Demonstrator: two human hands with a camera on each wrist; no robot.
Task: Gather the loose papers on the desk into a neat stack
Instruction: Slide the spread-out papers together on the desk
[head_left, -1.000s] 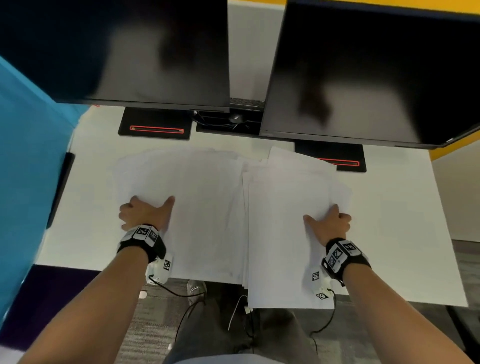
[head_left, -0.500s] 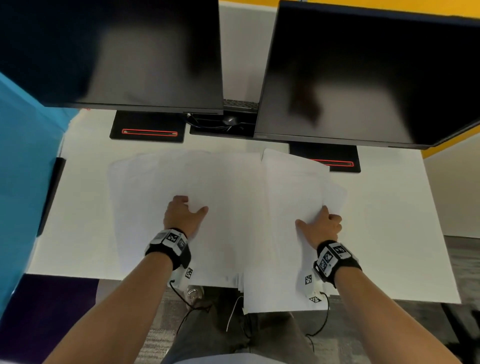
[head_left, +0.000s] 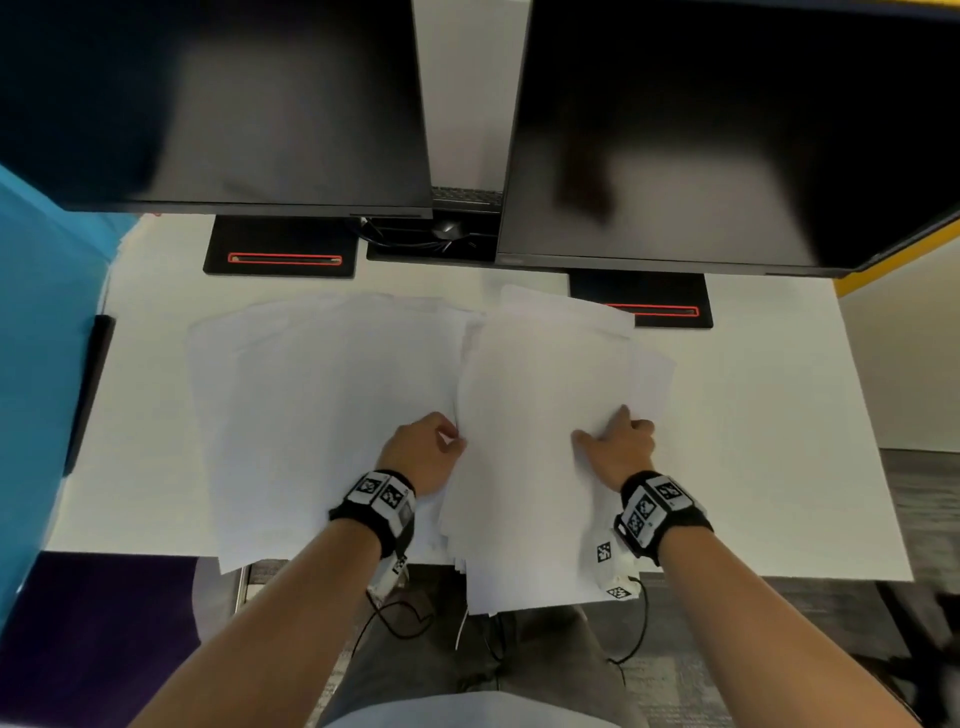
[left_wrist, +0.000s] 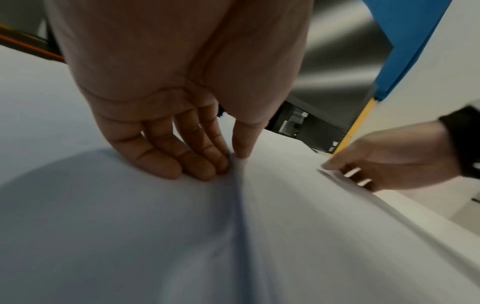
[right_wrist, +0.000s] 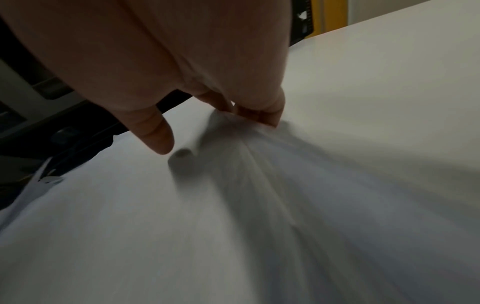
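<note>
Loose white paper sheets (head_left: 332, 415) on the white surface (head_left: 769, 441): left spread now slid against the right pile (head_left: 540, 415). Left hand (head_left: 423, 449) moved inward, pinching a raised fold; right hand (head_left: 618, 447) bunches the pile's edge. Consolidating, edges still ragged, overhanging.

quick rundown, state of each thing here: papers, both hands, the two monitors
papers: spread and overlapping on the desk, not yet one neat stack, some hanging over the near edge
left hand: pinches a paper edge
right hand: fingers curled, pinching the right pile
left monitor: dark
right monitor: dark
</note>
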